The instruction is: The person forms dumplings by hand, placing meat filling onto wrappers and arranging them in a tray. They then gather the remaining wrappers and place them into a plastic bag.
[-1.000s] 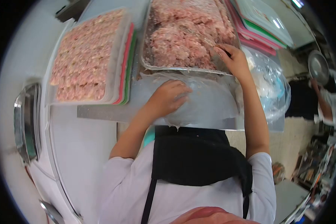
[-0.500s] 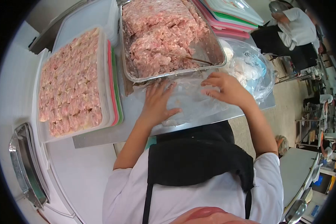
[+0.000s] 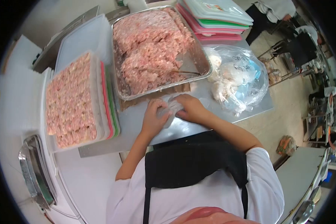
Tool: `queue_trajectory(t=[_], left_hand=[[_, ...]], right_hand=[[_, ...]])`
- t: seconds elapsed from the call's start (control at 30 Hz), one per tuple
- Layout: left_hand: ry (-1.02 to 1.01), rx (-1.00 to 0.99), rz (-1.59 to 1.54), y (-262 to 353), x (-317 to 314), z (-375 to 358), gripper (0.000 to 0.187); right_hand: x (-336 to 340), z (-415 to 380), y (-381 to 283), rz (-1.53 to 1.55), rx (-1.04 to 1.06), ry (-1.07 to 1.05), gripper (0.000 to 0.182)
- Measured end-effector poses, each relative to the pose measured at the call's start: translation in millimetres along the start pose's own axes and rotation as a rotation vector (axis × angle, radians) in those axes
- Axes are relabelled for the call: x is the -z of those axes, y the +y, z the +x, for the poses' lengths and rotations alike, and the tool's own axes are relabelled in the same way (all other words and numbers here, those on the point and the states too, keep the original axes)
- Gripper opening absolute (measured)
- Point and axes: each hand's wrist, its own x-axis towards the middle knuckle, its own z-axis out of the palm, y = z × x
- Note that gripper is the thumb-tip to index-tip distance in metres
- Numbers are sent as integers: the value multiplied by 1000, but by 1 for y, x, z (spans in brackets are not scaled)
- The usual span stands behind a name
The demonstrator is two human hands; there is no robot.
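Note:
Crumpled clear plastic (image 3: 172, 109) is bunched between my two hands above the metal table (image 3: 188, 128). My left hand (image 3: 155, 116) has its fingers curled around the plastic's left side, and my right hand (image 3: 190, 107) grips it from the right. Just beyond them, a metal tray (image 3: 168, 89) holds a mound of minced meat (image 3: 153, 48), with a thin stick (image 3: 188, 72) lying in it. Brown cardboard (image 3: 138, 101) shows under the tray's near edge. To the right lies a clear bag (image 3: 246, 74) with white lumps inside.
At the left, a tray of shaped meat pieces (image 3: 71, 104) sits on stacked trays with pink and green edges. Lidded containers (image 3: 216, 18) are stacked at the back right. Metal trays (image 3: 35, 171) stand at the lower left. Another person (image 3: 274, 9) is at the upper right.
My hands have come together from spread apart, gathering the plastic that lay flat on the table into a bunch. The whole view has shifted slightly.

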Motion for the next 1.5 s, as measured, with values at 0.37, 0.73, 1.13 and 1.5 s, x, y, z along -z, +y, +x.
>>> queue_trajectory(t=[0.37, 0.73, 1.13, 1.5], left_hand=[[-206, 491, -1335, 19, -30, 36, 30], [-69, -168, -133, 42, 0, 36, 30], [-291, -255, -100, 40, -38, 56, 30], [-414, -470, 248, 64, -131, 133, 58]], right_hand=[[67, 4, -29, -202, 201, 41, 41], [167, -94, 199, -450, -843, 414, 49], [195, -38, 158, -497, -361, 281, 13], [189, -19, 171, -208, -237, 20, 11]])
